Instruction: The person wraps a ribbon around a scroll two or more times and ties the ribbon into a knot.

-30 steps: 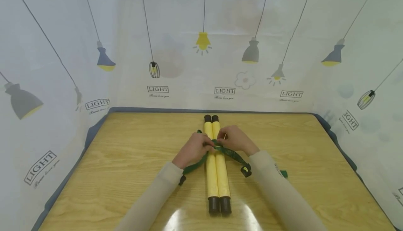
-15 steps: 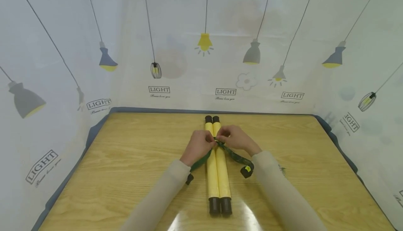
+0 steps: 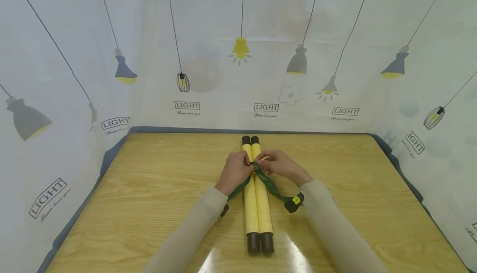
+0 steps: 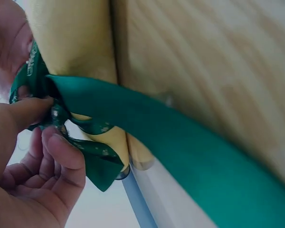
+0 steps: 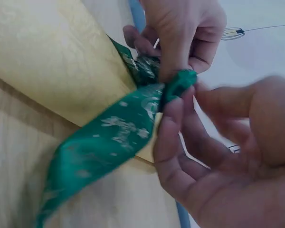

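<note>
Two yellow rolls (image 3: 250, 207) with dark end caps lie side by side on the wooden table, pointing away from me. A green ribbon (image 3: 270, 185) with a white print crosses them, its tails running down on both sides. My left hand (image 3: 235, 171) pinches the ribbon at its crossing over the rolls, thumb against fingers. From the other side my right hand (image 3: 281, 165) pinches a folded bit of the same ribbon (image 5: 179, 85). Both hands' fingertips almost meet there. In the left wrist view a plain green tail (image 4: 147, 123) sweeps across the roll; the crossing is partly hidden behind fingers.
The wooden table (image 3: 160, 182) ends in a blue-grey edge at the back, against white sheeting (image 3: 220, 78) printed with lamps. A small black block (image 3: 294, 202) with a yellow patch sits by my right cuff, another dark piece (image 3: 225, 210) by my left cuff.
My left hand has moved slightly up and right, toward the right hand. The loose green end right of my right sleeve is no longer seen. The rolls stay in place.
</note>
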Demonstrator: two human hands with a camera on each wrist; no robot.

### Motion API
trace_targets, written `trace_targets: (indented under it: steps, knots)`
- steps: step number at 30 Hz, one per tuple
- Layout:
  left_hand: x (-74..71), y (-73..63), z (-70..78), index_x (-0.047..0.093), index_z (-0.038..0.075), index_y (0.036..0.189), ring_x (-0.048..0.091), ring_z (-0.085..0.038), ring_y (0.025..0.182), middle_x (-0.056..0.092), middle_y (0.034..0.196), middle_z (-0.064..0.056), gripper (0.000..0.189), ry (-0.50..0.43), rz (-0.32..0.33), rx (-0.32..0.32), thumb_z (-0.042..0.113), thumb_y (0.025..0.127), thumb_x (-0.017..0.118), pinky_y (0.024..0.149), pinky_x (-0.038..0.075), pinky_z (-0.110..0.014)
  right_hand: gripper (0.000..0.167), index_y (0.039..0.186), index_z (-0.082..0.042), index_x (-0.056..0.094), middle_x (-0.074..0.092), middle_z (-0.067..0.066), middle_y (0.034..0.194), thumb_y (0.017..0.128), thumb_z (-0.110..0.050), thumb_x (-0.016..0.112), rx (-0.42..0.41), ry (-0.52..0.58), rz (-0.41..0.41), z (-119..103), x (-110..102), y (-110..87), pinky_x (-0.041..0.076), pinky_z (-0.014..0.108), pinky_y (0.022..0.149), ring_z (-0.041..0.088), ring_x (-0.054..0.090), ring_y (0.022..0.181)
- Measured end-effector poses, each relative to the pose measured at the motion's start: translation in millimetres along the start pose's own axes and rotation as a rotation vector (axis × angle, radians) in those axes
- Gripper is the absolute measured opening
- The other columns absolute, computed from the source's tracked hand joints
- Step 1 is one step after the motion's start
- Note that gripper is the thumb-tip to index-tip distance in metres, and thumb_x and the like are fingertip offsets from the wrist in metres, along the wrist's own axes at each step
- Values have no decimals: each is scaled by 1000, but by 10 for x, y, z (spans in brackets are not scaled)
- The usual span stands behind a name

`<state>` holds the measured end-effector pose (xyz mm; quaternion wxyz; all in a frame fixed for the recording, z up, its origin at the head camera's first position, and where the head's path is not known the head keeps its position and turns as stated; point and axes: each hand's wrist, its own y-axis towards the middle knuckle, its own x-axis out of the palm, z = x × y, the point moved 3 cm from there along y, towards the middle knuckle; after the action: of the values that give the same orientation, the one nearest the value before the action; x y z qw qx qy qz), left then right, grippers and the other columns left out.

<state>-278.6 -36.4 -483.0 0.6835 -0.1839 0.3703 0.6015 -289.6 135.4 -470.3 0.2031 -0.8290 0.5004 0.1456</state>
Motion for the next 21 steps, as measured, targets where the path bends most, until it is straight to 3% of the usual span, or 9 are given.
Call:
trace_targets:
  steps: [4,10,15,18,21]
  knots:
    - [8,8,-11,58,9,80,54,-12,64,61,74,-4,21,13,-2,11,11,94,73,55,44,-22,30,128,-6,66,76,9,94,103,-22,64,63,86,35,74,23,8,58,36,78,16,68,79]
    - [4,11,-53,58,11,81,53,-13,65,60,75,-2,23,-5,-31,52,19,97,73,57,43,-23,33,125,-10,71,75,8,104,101,-32,67,99,83,35,110,48,5,57,34,78,17,67,83]
    - [-40,-8,-113,59,13,83,55,-12,67,62,77,-1,25,-115,-59,77,27,96,74,58,48,-23,25,120,-16,75,74,8,102,101,-29,68,92,70,80,111,28,-6,55,34,70,22,64,79]
    - [-89,-31,-149,60,16,86,58,-13,71,63,83,-1,25,-208,-96,57,32,94,77,59,52,-27,23,118,-16,76,75,6,106,101,-29,68,59,35,115,110,10,-14,55,34,68,25,65,82]
    - [-160,-34,-190,61,17,92,59,-16,74,63,91,-1,28,-238,-108,22,37,90,80,61,53,-31,22,117,-16,77,75,6,112,100,-29,69,38,17,138,125,-8,-14,55,36,69,27,66,89]
